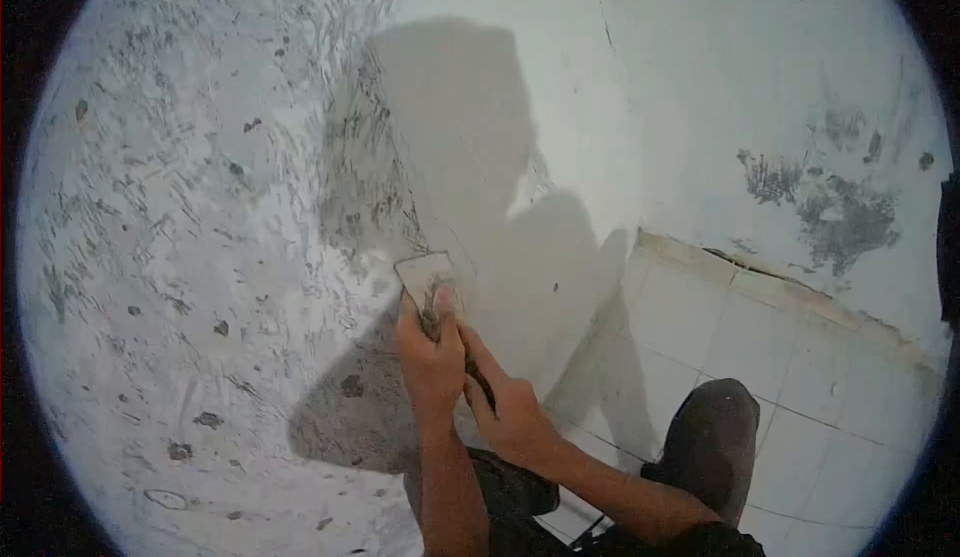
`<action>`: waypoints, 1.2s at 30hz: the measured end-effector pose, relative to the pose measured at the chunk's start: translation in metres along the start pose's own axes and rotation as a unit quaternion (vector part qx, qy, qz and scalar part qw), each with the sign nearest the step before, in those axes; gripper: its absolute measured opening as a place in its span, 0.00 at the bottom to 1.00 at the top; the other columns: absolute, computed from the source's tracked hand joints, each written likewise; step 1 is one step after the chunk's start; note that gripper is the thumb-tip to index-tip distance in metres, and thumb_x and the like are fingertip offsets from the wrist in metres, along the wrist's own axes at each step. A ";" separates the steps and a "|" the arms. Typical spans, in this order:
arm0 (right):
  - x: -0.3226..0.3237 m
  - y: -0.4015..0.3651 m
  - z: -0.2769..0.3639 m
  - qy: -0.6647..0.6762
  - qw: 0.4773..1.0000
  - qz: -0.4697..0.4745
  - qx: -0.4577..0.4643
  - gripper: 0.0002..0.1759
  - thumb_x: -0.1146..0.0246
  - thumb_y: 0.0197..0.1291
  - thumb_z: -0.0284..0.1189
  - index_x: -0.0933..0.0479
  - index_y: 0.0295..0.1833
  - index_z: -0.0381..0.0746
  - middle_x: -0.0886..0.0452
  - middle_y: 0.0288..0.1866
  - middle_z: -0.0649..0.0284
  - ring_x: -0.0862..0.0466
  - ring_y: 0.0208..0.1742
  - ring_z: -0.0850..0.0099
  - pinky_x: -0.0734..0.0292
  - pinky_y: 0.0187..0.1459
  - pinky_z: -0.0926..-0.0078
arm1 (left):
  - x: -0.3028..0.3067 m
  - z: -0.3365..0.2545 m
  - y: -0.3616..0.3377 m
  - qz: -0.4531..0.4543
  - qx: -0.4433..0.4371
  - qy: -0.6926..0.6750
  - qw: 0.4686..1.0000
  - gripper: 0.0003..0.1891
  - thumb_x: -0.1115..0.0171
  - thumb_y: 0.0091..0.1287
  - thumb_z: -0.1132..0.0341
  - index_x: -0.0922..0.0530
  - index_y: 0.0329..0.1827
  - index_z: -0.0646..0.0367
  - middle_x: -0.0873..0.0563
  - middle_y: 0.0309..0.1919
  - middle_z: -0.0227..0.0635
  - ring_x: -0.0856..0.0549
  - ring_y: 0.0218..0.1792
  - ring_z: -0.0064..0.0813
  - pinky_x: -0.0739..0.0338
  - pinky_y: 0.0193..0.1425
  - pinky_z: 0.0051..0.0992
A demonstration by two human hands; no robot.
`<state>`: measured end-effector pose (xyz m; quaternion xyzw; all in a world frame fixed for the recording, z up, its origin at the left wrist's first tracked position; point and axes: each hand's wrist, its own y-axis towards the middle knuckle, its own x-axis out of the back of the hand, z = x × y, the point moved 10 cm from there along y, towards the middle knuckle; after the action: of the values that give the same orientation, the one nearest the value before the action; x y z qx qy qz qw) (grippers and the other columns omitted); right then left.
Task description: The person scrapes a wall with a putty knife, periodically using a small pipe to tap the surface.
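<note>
A scraper with a flat, pale blade (422,269) and a dark handle rests against the wall near the middle of the view. Closed around its upper part, close to the blade, is my left hand (430,349), with a finger laid on the blade. My right hand (508,409) grips the lower handle, just below and to the right of my left. The blade touches the wall at the border between the rough, chipped surface (200,207) on the left and the smooth, pale surface (500,287) on the right.
A second wall face (740,87) with a grey, worn patch (845,219) stands at the right. Below it a cracked skirting strip (780,282) meets white floor tiles (825,387). A dark shoe or knee (712,437) is at the lower right. Shadows fall across the wall.
</note>
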<state>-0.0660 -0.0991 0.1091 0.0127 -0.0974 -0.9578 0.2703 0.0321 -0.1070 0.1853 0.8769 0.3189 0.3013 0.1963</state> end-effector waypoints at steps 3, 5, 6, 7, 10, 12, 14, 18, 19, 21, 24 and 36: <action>0.005 0.008 -0.006 0.009 0.996 -0.044 0.076 0.31 0.49 0.68 0.23 0.47 0.75 0.37 0.21 0.46 0.36 0.18 0.34 0.64 0.26 0.40 0.72 | -0.006 0.013 0.003 0.018 0.045 0.077 0.996 0.19 0.45 0.72 0.56 0.25 0.52 0.67 0.19 0.41 0.48 0.19 0.42 0.41 0.26 0.50 0.39; 0.012 0.006 0.012 0.001 0.970 -0.091 0.226 0.31 0.49 0.68 0.25 0.46 0.76 0.42 0.22 0.39 0.34 0.18 0.35 0.42 0.25 0.38 0.67 | -0.005 0.011 0.003 0.008 0.001 0.040 0.999 0.20 0.46 0.73 0.55 0.25 0.53 0.67 0.19 0.41 0.48 0.19 0.43 0.42 0.26 0.50 0.41; 0.015 0.003 0.013 0.001 0.971 -0.093 0.220 0.31 0.49 0.68 0.25 0.46 0.76 0.42 0.22 0.39 0.34 0.18 0.35 0.42 0.25 0.38 0.67 | -0.007 0.010 0.002 0.012 0.005 0.041 0.999 0.20 0.46 0.73 0.55 0.25 0.53 0.67 0.19 0.41 0.48 0.19 0.43 0.42 0.26 0.50 0.41; 0.014 0.007 0.004 0.009 0.988 -0.060 0.143 0.30 0.49 0.68 0.25 0.45 0.75 0.42 0.22 0.43 0.34 0.17 0.39 0.45 0.25 0.41 0.68 | -0.010 0.007 0.004 0.019 0.012 0.061 0.998 0.20 0.46 0.73 0.56 0.25 0.53 0.67 0.19 0.42 0.49 0.19 0.44 0.42 0.26 0.50 0.41; 0.014 0.004 0.003 0.010 0.997 -0.032 0.072 0.30 0.48 0.69 0.26 0.44 0.75 0.41 0.23 0.50 0.34 0.15 0.47 0.52 0.24 0.47 0.68 | -0.008 -0.003 0.003 0.016 0.016 0.091 0.996 0.16 0.46 0.71 0.62 0.26 0.49 0.69 0.18 0.37 0.50 0.18 0.38 0.41 0.25 0.45 0.38; 0.019 0.005 0.012 0.006 0.996 -0.043 0.080 0.30 0.48 0.69 0.26 0.44 0.75 0.42 0.24 0.53 0.34 0.16 0.51 0.56 0.24 0.50 0.68 | -0.005 -0.012 0.004 -0.013 -0.035 0.067 0.997 0.12 0.46 0.70 0.66 0.27 0.43 0.71 0.19 0.30 0.51 0.17 0.32 0.39 0.24 0.38 0.37; 0.018 0.005 0.010 -0.021 0.997 -0.025 0.067 0.30 0.49 0.70 0.27 0.44 0.76 0.43 0.23 0.55 0.37 0.16 0.52 0.57 0.24 0.51 0.66 | -0.006 -0.005 0.005 0.000 -0.015 0.079 0.997 0.13 0.45 0.70 0.65 0.27 0.44 0.70 0.18 0.31 0.51 0.17 0.32 0.40 0.24 0.38 0.37; 0.016 0.011 0.000 -0.023 0.999 0.002 0.032 0.30 0.50 0.71 0.29 0.46 0.76 0.44 0.22 0.56 0.40 0.17 0.53 0.52 0.24 0.52 0.65 | -0.012 0.002 0.008 -0.003 -0.016 0.071 0.997 0.13 0.46 0.71 0.64 0.26 0.45 0.70 0.17 0.33 0.52 0.16 0.34 0.43 0.24 0.39 0.38; 0.014 0.012 -0.005 -0.032 0.999 0.009 -0.007 0.30 0.50 0.71 0.30 0.46 0.77 0.44 0.23 0.57 0.40 0.18 0.54 0.50 0.24 0.53 0.65 | -0.011 -0.002 0.010 -0.008 -0.026 0.053 0.998 0.13 0.46 0.71 0.65 0.26 0.45 0.70 0.17 0.34 0.51 0.15 0.35 0.44 0.24 0.40 0.38; 0.017 0.006 0.009 -0.016 0.997 -0.041 0.067 0.29 0.51 0.71 0.26 0.45 0.76 0.41 0.20 0.34 0.48 0.29 0.27 0.74 0.29 0.35 0.77 | -0.013 0.004 0.009 0.041 0.040 0.096 0.994 0.20 0.48 0.74 0.56 0.25 0.52 0.68 0.18 0.41 0.49 0.17 0.43 0.44 0.24 0.50 0.40; 0.021 0.007 0.025 -0.042 0.979 -0.083 0.182 0.28 0.50 0.70 0.25 0.43 0.75 0.40 0.20 0.33 0.48 0.28 0.27 0.73 0.29 0.33 0.77 | -0.013 0.009 0.009 0.026 0.055 0.030 0.998 0.22 0.47 0.73 0.54 0.25 0.53 0.68 0.19 0.43 0.51 0.18 0.45 0.47 0.26 0.51 0.42; 0.011 0.000 0.009 -0.021 0.989 -0.042 0.143 0.31 0.51 0.71 0.29 0.49 0.77 0.43 0.20 0.41 0.36 0.17 0.32 0.47 0.23 0.37 0.63 | -0.007 0.008 0.002 0.031 0.038 0.077 0.996 0.16 0.47 0.73 0.64 0.27 0.53 0.70 0.17 0.39 0.53 0.16 0.40 0.41 0.24 0.46 0.36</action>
<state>-0.0760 -0.1034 0.1186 0.0352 -0.2386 -0.9445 0.2230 0.0338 -0.1141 0.1775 0.8675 0.3174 0.3610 0.1283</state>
